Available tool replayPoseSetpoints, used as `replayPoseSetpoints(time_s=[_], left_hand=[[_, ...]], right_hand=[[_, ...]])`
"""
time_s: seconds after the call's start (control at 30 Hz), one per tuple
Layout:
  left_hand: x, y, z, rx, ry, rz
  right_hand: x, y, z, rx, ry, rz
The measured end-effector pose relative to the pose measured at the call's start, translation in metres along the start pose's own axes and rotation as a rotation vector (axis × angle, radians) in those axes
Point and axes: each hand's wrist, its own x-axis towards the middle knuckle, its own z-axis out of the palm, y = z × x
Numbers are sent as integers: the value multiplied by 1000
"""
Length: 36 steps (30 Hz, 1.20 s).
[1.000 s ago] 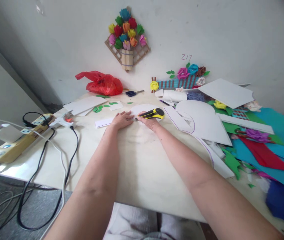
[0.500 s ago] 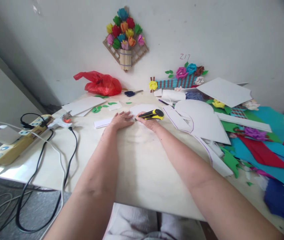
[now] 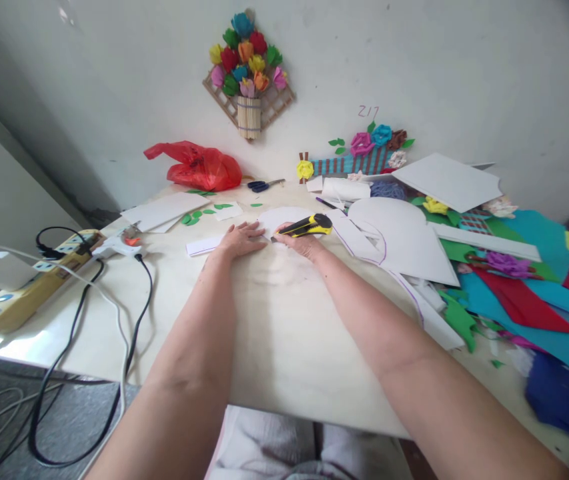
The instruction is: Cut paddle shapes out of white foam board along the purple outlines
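My right hand (image 3: 300, 245) is closed around a yellow and black utility knife (image 3: 305, 227), its blade end pointing left and down toward the tabletop. Under and beyond both hands lies a white sheet with a rounded far edge (image 3: 284, 215); its near part is hidden by the fingers. My left hand (image 3: 242, 241) rests flat with fingers stretched out, just left of the knife tip and over the sheet's left edge. A narrow white strip (image 3: 203, 246) lies to the left of that hand.
White cut boards (image 3: 399, 233) with purple lines and coloured crepe paper (image 3: 519, 300) pile up on the right. At the back are scissors (image 3: 264, 185) and a red plastic bag (image 3: 204, 167). A power strip (image 3: 29, 287) and a glue gun (image 3: 121, 244) with cables sit left.
The knife's handle has tipped slightly up and to the right in my right hand. My left hand stays in place; the whole view has shifted a little.
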Motion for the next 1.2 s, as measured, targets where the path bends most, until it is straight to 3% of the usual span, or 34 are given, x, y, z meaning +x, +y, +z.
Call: replayPoseSetpoints(time_s=[0.5, 1.2], left_hand=[[2, -3, 2, -3, 6, 7], [-1, 1, -1, 12, 5, -3]], right_hand=[[-3, 7, -11, 104, 1, 40], [3, 3, 1, 54, -34, -17]])
